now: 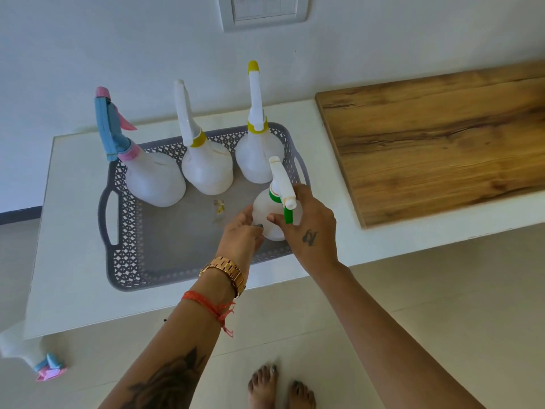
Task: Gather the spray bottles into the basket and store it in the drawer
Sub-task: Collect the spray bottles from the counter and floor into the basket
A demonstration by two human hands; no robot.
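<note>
Bottle (269,215) seemingly between both hands (274,228).

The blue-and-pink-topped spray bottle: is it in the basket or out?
In. The blue-and-pink bottle stands upright inside the grey basket, at its back left.

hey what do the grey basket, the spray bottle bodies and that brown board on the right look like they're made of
The grey basket looks like moulded matte plastic: lattice-pierced walls, cut-out handles. The bottle bodies, like the green-trigger bottle that both hands grip, seem translucent white plastic, milky and slightly glossy. The brown board shows wood grain with knots; solid wood or laminate, I cannot tell.
</note>
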